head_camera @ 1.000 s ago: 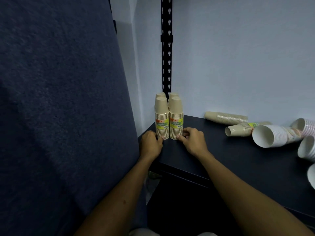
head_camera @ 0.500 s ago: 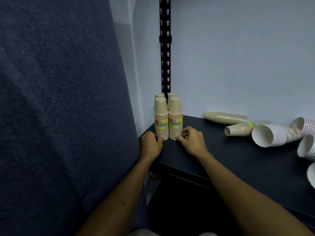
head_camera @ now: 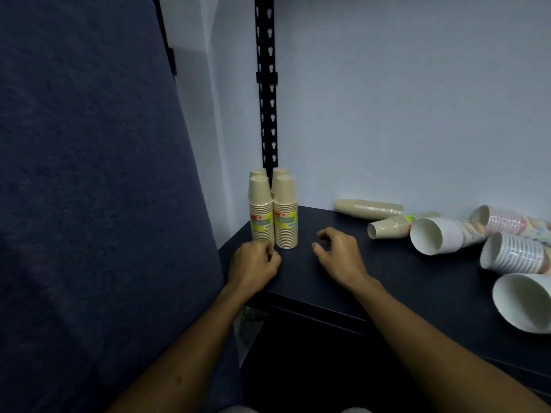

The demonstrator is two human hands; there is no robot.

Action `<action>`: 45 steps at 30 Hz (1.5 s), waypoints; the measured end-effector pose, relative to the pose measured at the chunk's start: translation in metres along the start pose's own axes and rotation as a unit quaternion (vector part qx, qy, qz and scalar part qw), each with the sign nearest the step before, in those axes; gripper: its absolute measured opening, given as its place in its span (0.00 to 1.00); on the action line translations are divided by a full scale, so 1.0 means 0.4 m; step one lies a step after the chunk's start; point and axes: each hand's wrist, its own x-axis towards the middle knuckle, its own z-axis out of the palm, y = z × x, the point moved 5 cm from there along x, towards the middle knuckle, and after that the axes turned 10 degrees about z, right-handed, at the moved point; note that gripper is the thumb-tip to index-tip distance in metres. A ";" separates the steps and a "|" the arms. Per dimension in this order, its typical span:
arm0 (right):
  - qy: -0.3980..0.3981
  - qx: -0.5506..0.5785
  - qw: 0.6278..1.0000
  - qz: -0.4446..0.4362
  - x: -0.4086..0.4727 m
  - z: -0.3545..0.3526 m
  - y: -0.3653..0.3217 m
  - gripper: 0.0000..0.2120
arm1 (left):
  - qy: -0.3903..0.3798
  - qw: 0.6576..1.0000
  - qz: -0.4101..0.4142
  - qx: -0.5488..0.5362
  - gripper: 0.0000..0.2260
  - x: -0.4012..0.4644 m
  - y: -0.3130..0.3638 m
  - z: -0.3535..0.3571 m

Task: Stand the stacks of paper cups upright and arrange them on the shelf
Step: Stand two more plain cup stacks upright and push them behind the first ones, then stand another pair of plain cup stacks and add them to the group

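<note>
Fingers loosely curled on both your hands, holding nothing. Your left hand (head_camera: 256,262) sits at the shelf's (head_camera: 372,281) front-left corner, just in front of the left front upright cup stack (head_camera: 261,211); contact unclear. Your right hand (head_camera: 338,253) hovers near the front edge, apart from the right front upright stack (head_camera: 285,214). Four beige stacks stand in the back-left corner, touching. Still lying down toward the right: plain beige stack (head_camera: 368,208), labelled beige stack (head_camera: 390,227), and patterned white stacks (head_camera: 441,238) near the right edge. Risk, as I judge it: your left knuckles bump the standing stacks when you pull away, toppling all four. Lying stacks can roll off the front edge if nudged.
</note>
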 end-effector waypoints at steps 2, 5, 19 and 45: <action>0.011 -0.023 1.000 0.005 0.000 -0.049 0.039 0.14 | -0.056 0.997 0.044 0.023 0.07 0.013 0.037 0.023; 0.031 -0.050 0.998 0.033 0.005 -0.129 0.105 0.13 | -0.085 0.992 0.091 0.011 0.07 0.042 0.103 0.060; 0.177 -0.028 0.973 0.146 0.081 -0.310 0.302 0.08 | -0.077 0.992 0.056 0.077 0.07 0.217 0.232 0.273; 0.154 -0.042 0.987 0.000 0.171 -0.304 0.347 0.24 | -0.081 0.996 -0.010 0.028 0.22 0.376 0.246 0.397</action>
